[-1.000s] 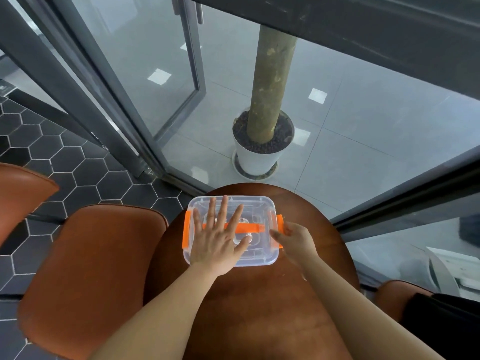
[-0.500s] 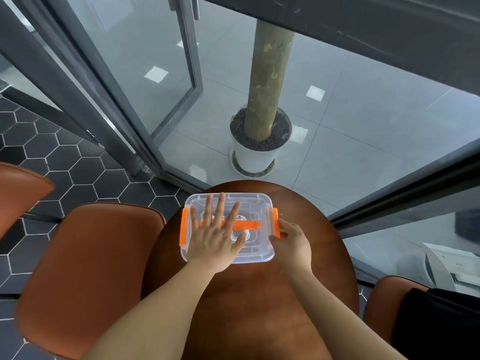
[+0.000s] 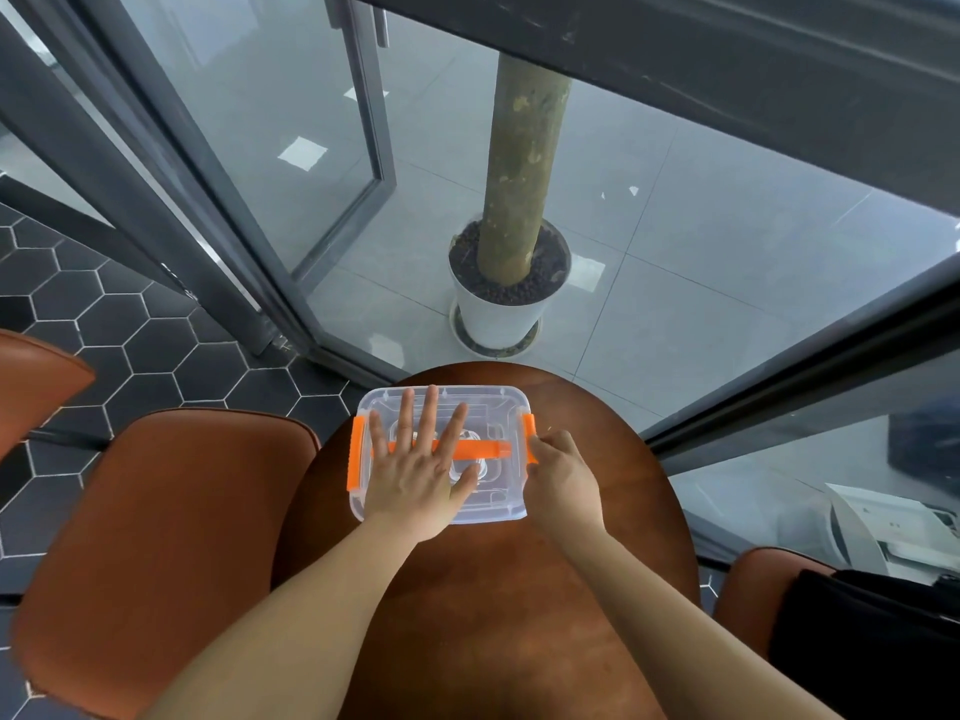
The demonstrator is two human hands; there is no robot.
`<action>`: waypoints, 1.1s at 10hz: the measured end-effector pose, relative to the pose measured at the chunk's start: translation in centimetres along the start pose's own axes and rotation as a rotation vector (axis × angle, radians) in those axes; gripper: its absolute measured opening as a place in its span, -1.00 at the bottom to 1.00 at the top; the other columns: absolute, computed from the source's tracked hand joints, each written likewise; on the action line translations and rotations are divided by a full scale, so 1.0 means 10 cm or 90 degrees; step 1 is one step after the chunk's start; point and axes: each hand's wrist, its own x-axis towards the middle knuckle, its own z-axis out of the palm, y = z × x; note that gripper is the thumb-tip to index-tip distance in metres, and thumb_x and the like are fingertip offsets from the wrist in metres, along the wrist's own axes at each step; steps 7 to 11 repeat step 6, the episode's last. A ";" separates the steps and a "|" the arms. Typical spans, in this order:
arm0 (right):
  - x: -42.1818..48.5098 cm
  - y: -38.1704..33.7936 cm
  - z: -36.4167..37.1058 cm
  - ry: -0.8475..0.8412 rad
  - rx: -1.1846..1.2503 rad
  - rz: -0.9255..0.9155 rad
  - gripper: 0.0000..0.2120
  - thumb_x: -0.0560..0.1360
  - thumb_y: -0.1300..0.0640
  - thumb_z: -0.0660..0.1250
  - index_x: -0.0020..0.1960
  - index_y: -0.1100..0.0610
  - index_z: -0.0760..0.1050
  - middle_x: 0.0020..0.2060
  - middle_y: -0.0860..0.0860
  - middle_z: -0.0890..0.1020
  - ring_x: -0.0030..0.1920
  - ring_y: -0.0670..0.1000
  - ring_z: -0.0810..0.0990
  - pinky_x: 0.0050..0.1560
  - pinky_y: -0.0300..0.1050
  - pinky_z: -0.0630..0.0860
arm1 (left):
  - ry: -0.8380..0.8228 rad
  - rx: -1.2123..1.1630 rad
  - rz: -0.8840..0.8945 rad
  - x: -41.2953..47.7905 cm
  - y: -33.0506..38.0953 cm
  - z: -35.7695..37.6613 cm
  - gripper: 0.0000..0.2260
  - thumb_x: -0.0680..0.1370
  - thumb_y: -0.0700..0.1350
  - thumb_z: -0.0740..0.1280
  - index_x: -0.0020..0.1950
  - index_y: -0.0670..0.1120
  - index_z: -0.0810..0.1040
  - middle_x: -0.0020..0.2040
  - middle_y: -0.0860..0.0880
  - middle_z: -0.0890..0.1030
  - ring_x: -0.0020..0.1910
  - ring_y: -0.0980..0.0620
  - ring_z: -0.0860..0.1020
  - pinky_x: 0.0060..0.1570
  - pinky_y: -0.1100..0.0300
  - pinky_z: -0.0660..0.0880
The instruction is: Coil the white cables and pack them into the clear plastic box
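Box [image 3: 483,402]: lidded, at bench [image 3: 493,615] far edge.
Left hand [image 3: 415,475]: flat, fingers spread, on lid.
Right hand [image 3: 558,472]: fingers curled at right orange latch [image 3: 529,431].
Near bench: bare.
Writing: none legible.

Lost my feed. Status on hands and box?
Left hand flat on lid. Right hand at orange latch. Box closed. Nothing blocking.

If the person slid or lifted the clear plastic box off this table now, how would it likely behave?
The clear plastic box looks thin-walled, so probably light. It sits flat and low on the smooth wooden table, so it would likely slide rather than tip. With the left hand flat on the lid and the right hand at the orange latch, it seems well steadied.
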 end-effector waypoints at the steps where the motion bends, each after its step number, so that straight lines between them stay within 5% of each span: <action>1: 0.00 -0.06 -0.07 -0.006 0.014 -0.003 -0.77 0.58 0.16 0.35 0.22 0.14 0.57 0.15 -0.01 0.52 -0.07 0.00 0.55 -0.14 -0.25 0.47 | -0.024 0.003 -0.007 0.02 0.00 -0.02 -0.27 0.56 0.44 -0.14 0.64 0.11 -0.18 0.65 -0.13 -0.16 0.60 -0.27 -0.21 0.47 -0.41 -0.10; 4: -0.09 -0.06 -0.29 -0.032 0.041 0.029 -0.54 0.50 -0.19 0.36 0.33 -0.04 0.48 0.21 -0.05 0.56 0.15 0.00 0.58 0.14 -0.02 0.61 | -0.062 -0.042 -0.078 -0.17 0.04 -0.40 -0.22 0.51 0.44 -0.20 0.63 0.07 0.10 0.63 -0.16 0.14 0.60 -0.28 0.09 0.43 -0.46 0.12; 6: -0.27 -0.09 -0.48 -0.054 0.013 -0.068 -0.48 0.52 -0.14 0.34 0.44 -0.04 0.39 0.30 -0.01 0.51 0.25 0.04 0.53 0.17 0.00 0.58 | -0.074 -0.054 -0.182 -0.56 0.04 -0.52 -0.25 0.54 0.43 -0.11 0.64 0.10 -0.13 0.66 -0.10 -0.14 0.62 -0.21 -0.16 0.47 -0.42 -0.09; 11: -0.27 -0.09 -0.48 -0.054 0.013 -0.068 -0.48 0.52 -0.14 0.34 0.44 -0.04 0.39 0.30 -0.01 0.51 0.25 0.04 0.53 0.17 0.00 0.58 | -0.074 -0.054 -0.182 -0.56 0.04 -0.52 -0.25 0.54 0.43 -0.11 0.64 0.10 -0.13 0.66 -0.10 -0.14 0.62 -0.21 -0.16 0.47 -0.42 -0.09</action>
